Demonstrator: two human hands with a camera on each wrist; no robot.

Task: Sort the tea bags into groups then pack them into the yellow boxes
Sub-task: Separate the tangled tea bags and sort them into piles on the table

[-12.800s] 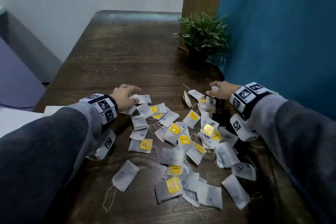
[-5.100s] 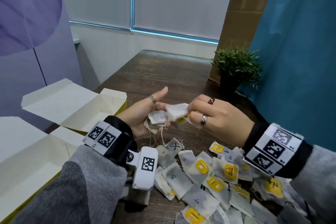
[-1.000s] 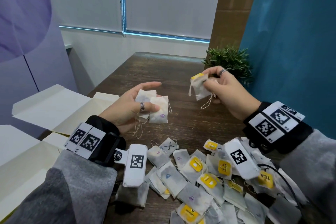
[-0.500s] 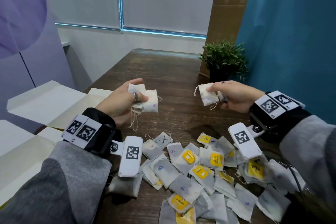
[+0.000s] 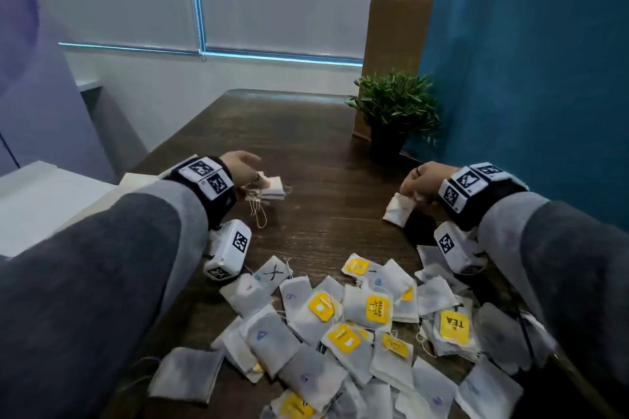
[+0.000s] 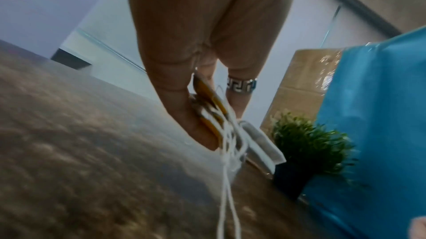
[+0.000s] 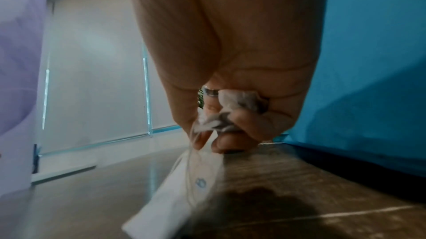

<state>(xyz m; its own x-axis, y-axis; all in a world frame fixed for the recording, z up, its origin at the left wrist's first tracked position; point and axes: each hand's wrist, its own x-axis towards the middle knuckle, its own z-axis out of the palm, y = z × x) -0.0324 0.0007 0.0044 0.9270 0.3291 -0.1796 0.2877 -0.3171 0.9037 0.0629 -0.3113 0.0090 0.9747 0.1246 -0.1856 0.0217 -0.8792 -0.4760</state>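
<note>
A heap of white tea bags [image 5: 354, 326], many with yellow tags, lies on the dark wooden table [image 5: 306, 133] in front of me. My left hand [image 5: 243, 168] is low over the table's left middle and pinches a small stack of tea bags [image 5: 270, 187] with strings hanging down; in the left wrist view the stack of tea bags [image 6: 260, 142] shows with its yellow tags between thumb and fingers [image 6: 186, 113]. My right hand [image 5: 420, 182] on the right grips one tea bag [image 5: 398, 211], whose lower end touches the table; the tea bag [image 7: 175, 195] hangs from curled fingers [image 7: 242, 124].
An opened box [image 5: 44, 201] with white flaps lies at the left edge of the table. A small potted plant [image 5: 394, 112] stands at the back right beside a brown column and a blue wall. Bare wood lies between my hands and beyond them.
Both hands have dropped from chest height to just above the table and moved apart, each still with its tea bags. The head view has tilted down.
</note>
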